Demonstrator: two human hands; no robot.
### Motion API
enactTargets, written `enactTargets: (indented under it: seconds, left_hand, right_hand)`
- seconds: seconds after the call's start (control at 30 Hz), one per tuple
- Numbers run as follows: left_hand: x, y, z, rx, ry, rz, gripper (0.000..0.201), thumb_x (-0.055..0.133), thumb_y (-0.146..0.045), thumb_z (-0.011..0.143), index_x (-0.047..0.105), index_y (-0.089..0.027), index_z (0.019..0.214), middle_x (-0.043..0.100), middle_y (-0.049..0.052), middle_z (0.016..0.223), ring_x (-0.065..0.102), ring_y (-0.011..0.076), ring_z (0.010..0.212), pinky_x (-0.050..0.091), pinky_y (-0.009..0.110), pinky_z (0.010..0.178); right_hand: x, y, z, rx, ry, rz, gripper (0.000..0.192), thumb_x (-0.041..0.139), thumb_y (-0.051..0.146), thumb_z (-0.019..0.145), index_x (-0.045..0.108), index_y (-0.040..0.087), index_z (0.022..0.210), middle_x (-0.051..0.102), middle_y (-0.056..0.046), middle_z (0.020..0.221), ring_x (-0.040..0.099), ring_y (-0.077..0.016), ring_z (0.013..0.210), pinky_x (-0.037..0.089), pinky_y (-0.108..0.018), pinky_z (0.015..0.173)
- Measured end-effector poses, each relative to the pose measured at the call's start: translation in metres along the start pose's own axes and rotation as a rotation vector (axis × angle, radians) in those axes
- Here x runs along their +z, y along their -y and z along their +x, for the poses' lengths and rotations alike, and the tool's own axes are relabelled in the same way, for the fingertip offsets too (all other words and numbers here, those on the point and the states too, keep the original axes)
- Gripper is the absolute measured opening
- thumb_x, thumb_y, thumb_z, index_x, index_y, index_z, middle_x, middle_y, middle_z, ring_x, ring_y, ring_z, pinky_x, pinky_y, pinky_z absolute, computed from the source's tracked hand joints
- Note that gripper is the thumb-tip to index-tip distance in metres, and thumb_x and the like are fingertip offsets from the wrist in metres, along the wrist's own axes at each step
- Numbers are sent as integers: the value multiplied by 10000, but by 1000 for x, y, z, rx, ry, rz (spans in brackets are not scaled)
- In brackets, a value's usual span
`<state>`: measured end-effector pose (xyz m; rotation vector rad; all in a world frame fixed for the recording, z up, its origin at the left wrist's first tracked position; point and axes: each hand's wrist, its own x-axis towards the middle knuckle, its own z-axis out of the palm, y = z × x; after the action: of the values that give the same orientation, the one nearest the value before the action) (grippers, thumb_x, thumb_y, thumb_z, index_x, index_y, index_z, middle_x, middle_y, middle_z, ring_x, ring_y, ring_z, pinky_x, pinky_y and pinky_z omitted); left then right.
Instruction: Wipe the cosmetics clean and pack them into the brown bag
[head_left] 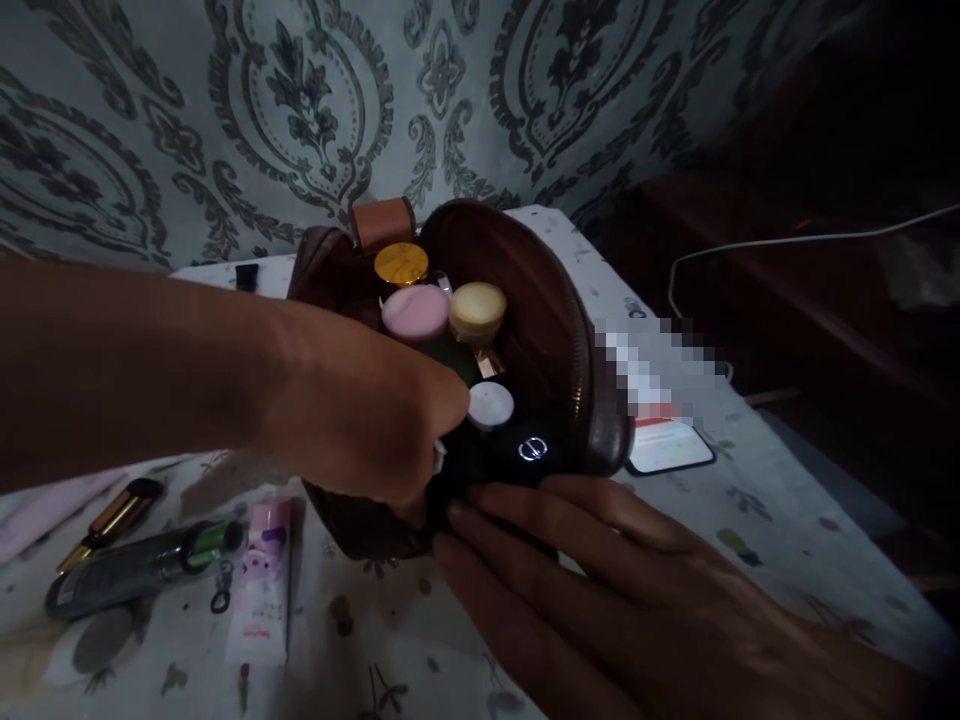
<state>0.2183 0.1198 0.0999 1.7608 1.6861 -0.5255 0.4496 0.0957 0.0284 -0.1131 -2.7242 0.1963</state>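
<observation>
A brown zippered makeup bag [517,260] stands wide open on the table. Inside it are a gold-lidded container [401,264], a pink round lid [416,311], a cream round lid [478,310] and a white cap [491,405]. A black item with a silver emblem [532,448] lies near the bag's front. My left hand [382,425] reaches into the bag with its fingers curled down; their tips and whatever they hold are hidden. My right hand [600,590] rests along the front rim, fingers stretched out and fairly flat, touching the bag.
Left of the bag lie a pink-and-white tube [260,585], a dark bottle with a green band [142,565], a gold-and-black tube [112,520] and a pink item [56,510]. A lit phone [671,450] is at the right, near a white cable [810,238]. Patterned fabric [442,110] hangs behind.
</observation>
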Motion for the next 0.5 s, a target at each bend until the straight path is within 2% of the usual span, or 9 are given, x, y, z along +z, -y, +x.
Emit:
enactTargets:
  seconds: [0.1, 0.17, 0.23, 0.4, 0.5]
  left_hand:
    - [-4, -3, 3, -14, 238, 30, 282, 762, -434, 616, 701, -256, 826, 654, -17, 596, 562, 186, 509, 401, 300, 544]
    - [-7, -4, 3, 8, 298, 53, 242, 722, -414, 677, 685, -235, 835, 643, -21, 563, 550, 176, 489, 396, 293, 538]
    - [-9, -4, 0, 28, 302, 72, 217, 711, -410, 697, 675, -222, 798, 641, -22, 560, 556, 172, 501, 394, 281, 539]
    - [-15, -6, -13, 68, 163, -28, 117, 708, -319, 718, 672, -209, 737, 554, -69, 526, 566, 133, 564, 405, 221, 597]
    - [-20, -13, -17, 28, 185, 83, 13, 665, -208, 742, 658, -210, 732, 570, -71, 551, 542, 116, 541, 395, 209, 578]
  right_hand:
    - [2, 2, 3, 15, -7, -26, 380, 371, 248, 1021, 555, 196, 1350, 670, -55, 1292, 527, -232, 1302, 477, -394, 1053]
    - [0, 3, 10, -4, -18, -39, 363, 365, 218, 1016, 591, 193, 1299, 694, -57, 1245, 559, -225, 1260, 482, -381, 1037]
    - [-3, 3, 20, -7, -23, -66, 322, 401, 176, 995, 644, 189, 1205, 727, -65, 1162, 616, -218, 1166, 503, -363, 993]
    - [-12, 5, 40, 11, -20, -127, 265, 492, 101, 934, 705, 215, 1042, 766, -31, 971, 680, -188, 946, 539, -325, 842]
    - [-13, 9, 40, 11, -39, -152, 262, 481, 117, 945, 719, 209, 1004, 768, -29, 945, 674, -187, 920, 529, -326, 819]
